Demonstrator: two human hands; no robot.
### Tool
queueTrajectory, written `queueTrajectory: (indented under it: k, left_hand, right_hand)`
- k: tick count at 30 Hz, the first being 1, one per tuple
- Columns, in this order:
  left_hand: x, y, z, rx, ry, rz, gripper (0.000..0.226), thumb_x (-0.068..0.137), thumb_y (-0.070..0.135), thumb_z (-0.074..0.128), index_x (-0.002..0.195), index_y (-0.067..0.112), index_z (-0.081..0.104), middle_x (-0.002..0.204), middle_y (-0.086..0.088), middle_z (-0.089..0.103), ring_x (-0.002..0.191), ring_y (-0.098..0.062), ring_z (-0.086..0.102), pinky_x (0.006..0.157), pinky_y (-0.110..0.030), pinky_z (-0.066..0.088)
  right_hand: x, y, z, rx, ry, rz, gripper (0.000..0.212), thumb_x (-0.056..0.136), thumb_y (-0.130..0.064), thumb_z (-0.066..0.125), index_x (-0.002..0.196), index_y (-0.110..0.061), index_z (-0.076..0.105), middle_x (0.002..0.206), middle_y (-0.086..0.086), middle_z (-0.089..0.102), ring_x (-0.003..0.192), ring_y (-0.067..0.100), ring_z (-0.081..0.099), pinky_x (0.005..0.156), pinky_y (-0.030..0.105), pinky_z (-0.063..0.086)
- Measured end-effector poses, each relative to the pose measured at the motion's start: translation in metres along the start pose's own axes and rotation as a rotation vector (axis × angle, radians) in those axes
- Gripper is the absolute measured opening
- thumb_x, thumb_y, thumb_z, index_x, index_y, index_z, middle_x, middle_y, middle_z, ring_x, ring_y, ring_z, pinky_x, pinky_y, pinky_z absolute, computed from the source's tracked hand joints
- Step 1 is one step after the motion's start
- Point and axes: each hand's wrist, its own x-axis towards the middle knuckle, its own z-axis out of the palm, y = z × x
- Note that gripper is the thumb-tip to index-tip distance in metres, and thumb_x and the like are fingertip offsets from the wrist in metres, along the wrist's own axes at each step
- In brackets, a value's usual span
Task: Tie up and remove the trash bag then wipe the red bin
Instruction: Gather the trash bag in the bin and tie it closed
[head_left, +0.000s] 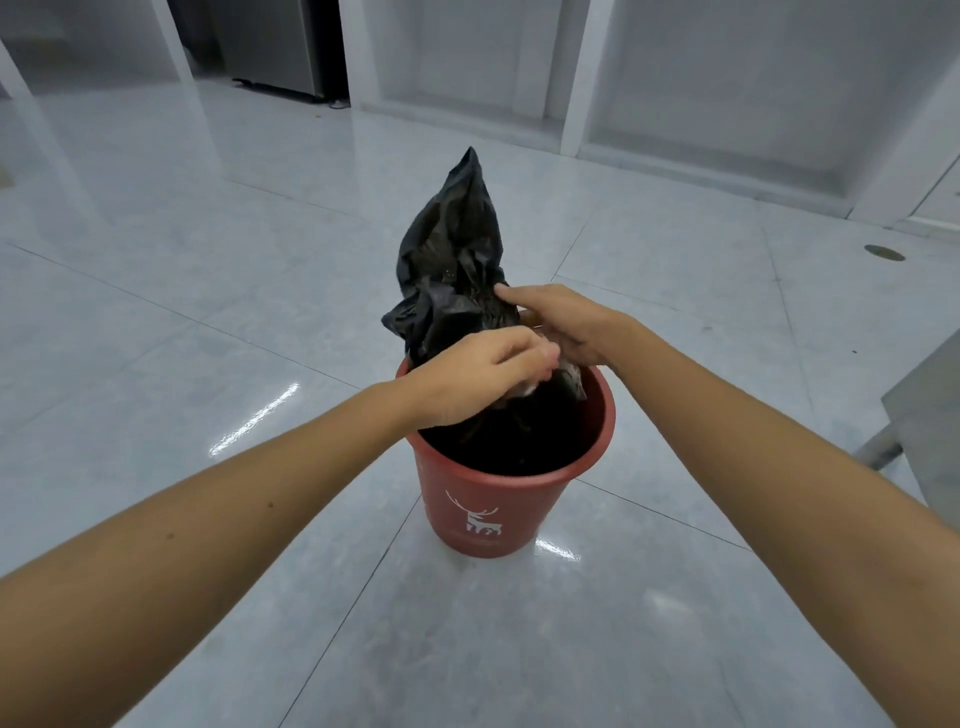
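Note:
A red bin (488, 512) with a white deer print stands on the shiny tiled floor in the middle of the view. A black trash bag (453, 249) sits inside it, and its gathered top sticks up in a point above the far rim. My left hand (483, 376) pinches the bag's neck just above the bin's mouth. My right hand (563, 322) grips the same bunched neck from the right, with the index finger lying along the plastic. The bag's lower part is dark inside the bin.
Pale grey floor tiles (208, 291) spread all around the bin. A grey metal object (919, 415) juts in at the right edge. White wall panels and columns run along the back, with a grey appliance (280, 47) at the far left.

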Motion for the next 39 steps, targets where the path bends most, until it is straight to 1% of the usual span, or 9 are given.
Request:
queueTrajectory:
  k: [2, 8, 12, 16, 22, 25, 31, 35, 39]
  left_hand:
    - [0.006, -0.005, 0.001, -0.133, 0.082, -0.030, 0.028, 0.098, 0.046, 0.039, 0.099, 0.030, 0.062, 0.091, 0.015, 0.067, 0.090, -0.002, 0.066, 0.087, -0.020, 0.049]
    - [0.021, -0.025, 0.001, -0.061, 0.254, -0.154, 0.056, 0.090, 0.014, 0.058, 0.142, 0.022, 0.038, 0.120, 0.015, 0.057, 0.084, -0.010, 0.067, 0.073, -0.012, 0.050]
    - [0.024, -0.031, 0.003, 0.186, 0.253, -0.113, 0.063, 0.086, 0.015, 0.061, 0.143, 0.025, 0.034, 0.139, 0.011, 0.049, 0.074, 0.003, 0.065, 0.076, -0.010, 0.046]
    - [0.031, -0.029, 0.009, 0.436, 0.262, -0.058, 0.064, 0.082, 0.041, 0.065, 0.139, 0.033, 0.039, 0.138, 0.016, 0.050, 0.072, 0.005, 0.062, 0.085, -0.026, 0.045]
    - [0.039, -0.024, 0.022, 0.285, 0.465, -0.109, 0.018, 0.091, 0.054, 0.047, 0.098, 0.039, 0.054, 0.079, 0.016, 0.067, 0.062, 0.002, 0.065, 0.070, -0.029, 0.055]
    - [0.040, -0.022, 0.023, 0.115, 0.477, -0.134, 0.018, 0.096, 0.049, 0.039, 0.096, 0.040, 0.054, 0.084, 0.030, 0.062, 0.059, 0.004, 0.067, 0.070, -0.032, 0.054]
    - [0.037, -0.024, 0.015, -0.101, 0.460, -0.172, 0.015, 0.101, 0.030, 0.039, 0.111, 0.020, 0.039, 0.079, 0.030, 0.069, 0.064, -0.001, 0.069, 0.055, -0.007, 0.044]
    - [0.032, -0.025, 0.016, -0.102, 0.687, -0.229, 0.015, 0.100, 0.032, 0.041, 0.099, 0.027, 0.055, 0.084, 0.014, 0.069, 0.073, -0.001, 0.067, 0.067, -0.016, 0.047]
    - [0.026, -0.028, 0.019, -0.215, 1.036, -0.334, 0.026, 0.098, 0.025, 0.047, 0.078, 0.033, 0.063, 0.080, 0.013, 0.067, 0.077, -0.003, 0.063, 0.072, -0.020, 0.047]
  right_hand:
    - [-0.003, 0.007, -0.011, 0.153, -0.113, 0.042, 0.025, 0.090, -0.039, 0.059, 0.095, -0.019, 0.073, 0.087, 0.001, 0.074, 0.073, 0.012, 0.071, 0.060, 0.023, 0.055]
    - [-0.013, 0.021, -0.034, 0.257, -0.251, 0.053, 0.038, 0.090, -0.001, 0.061, 0.128, -0.005, 0.055, 0.105, 0.010, 0.070, 0.095, 0.017, 0.070, 0.086, 0.026, 0.057]
    - [-0.029, -0.002, -0.038, -0.407, -0.069, 0.100, 0.011, 0.090, -0.010, 0.066, 0.100, -0.006, 0.065, 0.104, 0.014, 0.073, 0.093, 0.019, 0.073, 0.085, 0.030, 0.058]
    - [-0.053, -0.048, -0.039, -0.979, 0.011, 0.038, 0.022, 0.083, -0.039, 0.071, 0.088, -0.018, 0.073, 0.091, 0.004, 0.075, 0.074, 0.017, 0.065, 0.053, 0.020, 0.047]
    - [-0.073, -0.087, -0.017, -0.863, -0.105, -0.181, 0.015, 0.090, -0.030, 0.066, 0.092, -0.018, 0.076, 0.082, -0.006, 0.076, 0.081, 0.008, 0.073, 0.061, 0.014, 0.055]
    - [-0.063, -0.081, -0.012, -0.767, -0.024, -0.267, 0.015, 0.095, -0.022, 0.057, 0.097, -0.019, 0.072, 0.089, -0.006, 0.076, 0.079, 0.004, 0.072, 0.063, 0.014, 0.052]
    - [-0.042, -0.045, -0.026, -1.200, 0.072, -0.418, 0.023, 0.093, -0.036, 0.059, 0.112, -0.026, 0.067, 0.100, -0.016, 0.060, 0.093, 0.001, 0.056, 0.077, 0.016, 0.035]
    - [-0.041, -0.029, -0.033, -0.901, 0.019, -0.462, 0.017, 0.091, -0.034, 0.063, 0.096, -0.021, 0.074, 0.067, -0.024, 0.063, 0.063, -0.013, 0.055, 0.060, 0.001, 0.038]
    - [-0.042, -0.016, -0.048, -0.702, -0.199, -0.214, 0.016, 0.092, -0.028, 0.063, 0.098, -0.019, 0.075, 0.082, -0.009, 0.070, 0.076, 0.005, 0.059, 0.067, 0.016, 0.048]
